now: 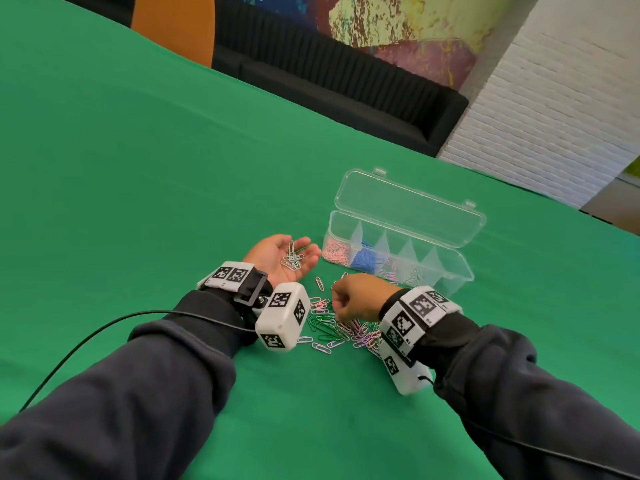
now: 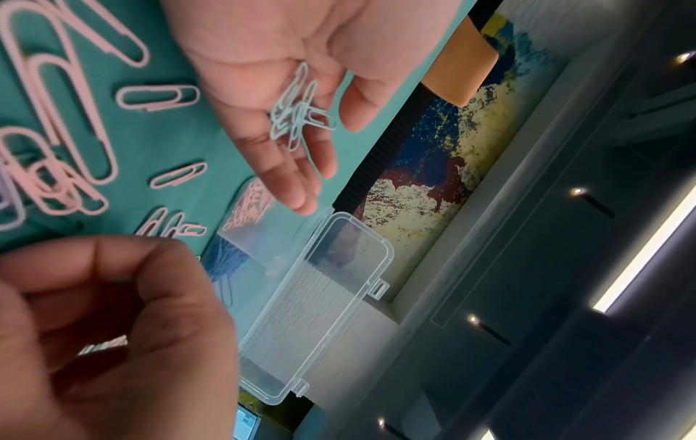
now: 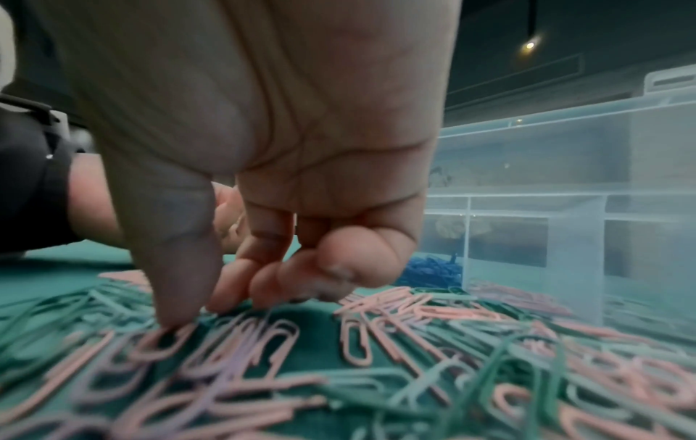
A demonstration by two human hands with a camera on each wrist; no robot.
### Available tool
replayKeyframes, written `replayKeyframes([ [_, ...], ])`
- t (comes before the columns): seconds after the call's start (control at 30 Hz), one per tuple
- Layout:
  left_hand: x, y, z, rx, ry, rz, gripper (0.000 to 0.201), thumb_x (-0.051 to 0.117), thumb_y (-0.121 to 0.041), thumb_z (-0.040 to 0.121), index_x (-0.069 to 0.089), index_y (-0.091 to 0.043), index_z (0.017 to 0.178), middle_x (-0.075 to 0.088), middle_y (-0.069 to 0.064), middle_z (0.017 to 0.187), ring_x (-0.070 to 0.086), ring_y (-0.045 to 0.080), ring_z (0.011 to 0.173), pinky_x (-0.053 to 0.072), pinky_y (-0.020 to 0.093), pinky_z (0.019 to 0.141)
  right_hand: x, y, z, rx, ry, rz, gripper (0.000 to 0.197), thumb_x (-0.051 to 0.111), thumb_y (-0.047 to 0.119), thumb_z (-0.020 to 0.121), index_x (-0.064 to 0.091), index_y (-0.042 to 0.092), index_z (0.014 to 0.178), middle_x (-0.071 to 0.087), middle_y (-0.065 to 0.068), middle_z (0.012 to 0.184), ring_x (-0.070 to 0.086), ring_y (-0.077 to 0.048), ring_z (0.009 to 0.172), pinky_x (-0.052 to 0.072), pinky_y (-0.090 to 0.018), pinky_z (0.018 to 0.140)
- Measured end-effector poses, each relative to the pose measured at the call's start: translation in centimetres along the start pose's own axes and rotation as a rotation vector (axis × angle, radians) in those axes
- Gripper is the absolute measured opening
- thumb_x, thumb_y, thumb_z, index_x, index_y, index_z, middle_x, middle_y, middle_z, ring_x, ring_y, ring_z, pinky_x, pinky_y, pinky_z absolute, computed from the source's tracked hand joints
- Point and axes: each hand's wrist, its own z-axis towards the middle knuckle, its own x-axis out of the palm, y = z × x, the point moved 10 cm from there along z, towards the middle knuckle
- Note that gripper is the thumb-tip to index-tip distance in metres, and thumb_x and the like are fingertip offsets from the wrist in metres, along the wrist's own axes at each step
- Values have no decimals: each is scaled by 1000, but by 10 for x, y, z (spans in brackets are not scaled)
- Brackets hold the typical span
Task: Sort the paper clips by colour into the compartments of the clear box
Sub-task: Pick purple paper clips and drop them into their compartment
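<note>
My left hand [image 1: 304, 251] lies palm up on the green cloth and carries several pale mint paper clips [image 1: 292, 259] on its flat palm [image 2: 263, 59]; the mint clips [image 2: 297, 119] lie loose there. Just right of it, my right hand [image 1: 341, 311] curls down over a mixed pile of pink, lilac and green clips [image 1: 341, 330]. Its thumb [image 3: 177, 297] and fingertips [image 3: 229, 294] touch the pile; whether they pinch a clip is hidden. Behind stands the clear box [image 1: 464, 271], lid [image 1: 408, 209] open, with pink clips [image 1: 334, 254] and blue clips [image 1: 363, 262] in its two left compartments.
The green cloth [image 1: 173, 168] covers the whole table, wide and bare to the left and front. A black cable [image 1: 86, 337] trails from my left wrist. A dark sofa [image 1: 346, 84] and a white brick wall [image 1: 554, 109] lie beyond the far edge.
</note>
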Motion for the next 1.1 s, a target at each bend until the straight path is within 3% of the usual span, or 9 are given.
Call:
replayKeyframes([
  [0.13,4,5,-2,-30,34,51,37,29,-23,101,55,0,88,59,17,84,66,25,64,57,29,53,-8,-8,0,16,-13,35,8,56,11,87,54,15,81,56,0,82,51,-14,77,41,-18,61],
  [0.27,11,20,-7,-119,71,140,37,29,-24,100,56,-1,88,60,19,83,63,27,71,57,34,54,-54,-12,-9,-17,-278,328,4,57,14,89,57,11,85,54,2,75,49,-11,66,40,-15,57],
  [0.33,14,28,-11,-173,84,150,38,30,-25,100,56,0,88,61,20,80,65,28,60,57,34,51,-71,-11,-16,-38,-366,458,5,61,16,87,58,12,85,54,5,70,47,-7,59,40,-15,56],
  [0.4,14,29,-14,-209,81,125,36,32,-24,100,54,-2,81,59,15,68,60,20,44,50,21,39,-65,-5,-17,-39,-292,404,5,64,16,86,60,13,85,55,9,69,47,-4,59,41,-17,59],
  [0.47,14,23,-13,-228,93,72,35,34,-23,98,45,-10,67,49,3,50,44,8,31,30,13,27,-38,4,-15,-30,-127,246,7,65,17,84,63,11,89,61,6,76,52,-6,68,46,-21,69],
  [0.6,13,7,-11,-183,118,17,42,33,-27,100,35,-17,59,35,-5,41,29,5,25,14,13,23,1,10,-10,10,-11,72,6,65,16,84,63,13,89,61,0,86,53,-14,79,42,-22,66],
  [0.77,8,7,-9,-172,79,-15,30,34,-16,97,46,-11,70,45,-1,45,35,6,27,21,13,25,8,6,-7,38,-2,74,3,60,13,86,58,13,84,58,-2,86,52,-15,79,41,-21,63],
  [0.9,3,6,-8,-123,28,18,29,34,-11,97,56,-6,78,55,4,53,46,9,34,35,15,30,8,-5,-6,54,12,129,23,64,16,85,49,20,69,52,6,72,48,-10,69,35,-16,55],
  [1.1,5,10,-8,-76,35,89,32,33,-17,98,59,-1,86,65,13,68,65,20,52,55,23,48,-15,-24,-12,72,-79,314,17,64,23,87,52,20,74,55,8,74,47,-3,64,36,-14,58],
])
